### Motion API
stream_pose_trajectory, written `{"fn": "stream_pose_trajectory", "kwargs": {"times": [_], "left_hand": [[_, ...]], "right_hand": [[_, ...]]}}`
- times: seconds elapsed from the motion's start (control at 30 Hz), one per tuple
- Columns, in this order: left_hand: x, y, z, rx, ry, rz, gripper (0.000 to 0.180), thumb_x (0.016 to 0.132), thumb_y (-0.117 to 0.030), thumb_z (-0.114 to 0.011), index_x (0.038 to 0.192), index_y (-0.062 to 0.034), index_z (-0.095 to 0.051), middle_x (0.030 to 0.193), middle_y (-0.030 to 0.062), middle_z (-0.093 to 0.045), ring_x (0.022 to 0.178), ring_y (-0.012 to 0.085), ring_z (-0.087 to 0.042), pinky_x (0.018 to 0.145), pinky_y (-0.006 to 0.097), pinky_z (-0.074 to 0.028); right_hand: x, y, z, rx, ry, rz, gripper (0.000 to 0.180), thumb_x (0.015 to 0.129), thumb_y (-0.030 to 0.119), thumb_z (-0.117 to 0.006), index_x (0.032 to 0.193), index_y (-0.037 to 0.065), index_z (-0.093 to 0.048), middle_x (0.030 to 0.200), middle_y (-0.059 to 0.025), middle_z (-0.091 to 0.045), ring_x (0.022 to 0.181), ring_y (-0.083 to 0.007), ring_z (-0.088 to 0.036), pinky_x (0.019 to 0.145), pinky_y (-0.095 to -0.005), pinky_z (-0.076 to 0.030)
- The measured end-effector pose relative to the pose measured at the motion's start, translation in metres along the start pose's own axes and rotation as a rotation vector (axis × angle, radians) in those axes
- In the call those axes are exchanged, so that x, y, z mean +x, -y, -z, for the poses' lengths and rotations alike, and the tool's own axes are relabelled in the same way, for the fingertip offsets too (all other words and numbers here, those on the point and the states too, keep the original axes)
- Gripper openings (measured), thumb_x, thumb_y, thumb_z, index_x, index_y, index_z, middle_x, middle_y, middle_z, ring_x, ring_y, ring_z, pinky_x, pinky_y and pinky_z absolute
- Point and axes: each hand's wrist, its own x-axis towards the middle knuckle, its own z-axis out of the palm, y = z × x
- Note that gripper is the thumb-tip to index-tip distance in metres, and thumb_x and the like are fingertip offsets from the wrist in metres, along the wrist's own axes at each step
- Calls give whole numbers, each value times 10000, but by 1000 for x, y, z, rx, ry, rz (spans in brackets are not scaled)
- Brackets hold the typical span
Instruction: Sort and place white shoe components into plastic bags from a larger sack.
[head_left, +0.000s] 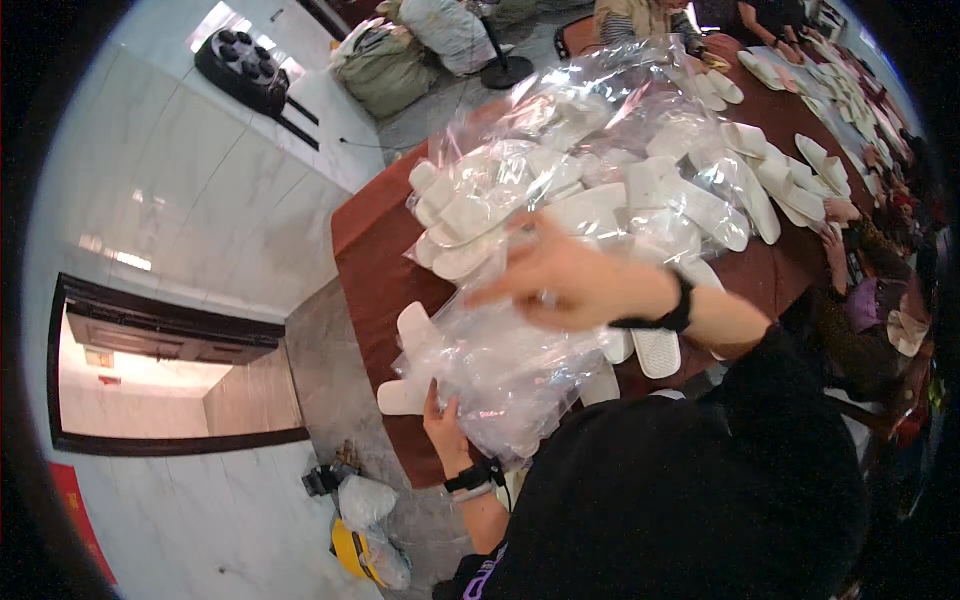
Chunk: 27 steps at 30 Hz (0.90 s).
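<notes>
A: Where is the large, crumpled bag of clear plastic (pixel 515 375) lying?
B: It is lying on the desk with the reddish-brown cover (pixel 375 235), in front of the person wearing black clothing (pixel 690 490).
A: And the hands?
B: The left hand (pixel 446 432) is touching the bag's near left edge, fingers slightly parted; I cannot tell whether it is gripping the plastic. The right hand (pixel 575 275) is hovering over the bag's far side, blurring, fingers partly spread; I cannot tell whether it is holding anything.
A: What is surrounding the bag?
B: Flat white slippers in clear wrapping (pixel 470 210) are heaping up beyond it. One white slipper with a textured sole (pixel 657 353) is lying to its right, and two pale slipper ends (pixel 402 398) are poking out at its left.
A: Any writing?
B: Purple marking (pixel 484 574) is showing on the clothing below the bag, only partly visible. A red sheet (pixel 80 520) is hanging on the wall, far left of the bag; its markings are too small to make out.
</notes>
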Motion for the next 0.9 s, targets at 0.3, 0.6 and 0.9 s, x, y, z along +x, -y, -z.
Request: {"fn": "stream_pose_trajectory", "kwargs": {"times": [0.3, 0.6, 0.9], "left_hand": [[-11, 2, -12, -385, 24, 78, 464, 1000, -289, -341, 1387, -34, -352, 1320, 105, -460, 1203, 235, -445, 1018, 371, -356], [-11, -3, -14, -496, 26, 159, 449, 995, -280, -369, 1340, 5, -401, 1300, 93, -481, 1149, 212, -483, 979, 351, -393], [15, 32, 18, -127, -112, 60, 303, 959, -112, -449, 1203, 44, -537, 1161, 115, -572, 1056, 183, -533, 931, 295, -418]], "right_hand": [[-46, -7, -248, 296, 364, 183, 422, 774, 135, -566, 1182, 237, -582, 678, -48, -588, 735, -239, -616, 1083, -591, -128], [-55, -16, -238, 526, 351, 72, 447, 839, 263, -575, 1259, 136, -485, 850, -67, -607, 879, -253, -603, 1097, -562, -154], [-93, -51, -162, -409, 105, -313, 696, 761, 417, -674, 1363, 203, -399, 1448, -102, -310, 1340, -302, -285, 1068, -614, -135]]}}
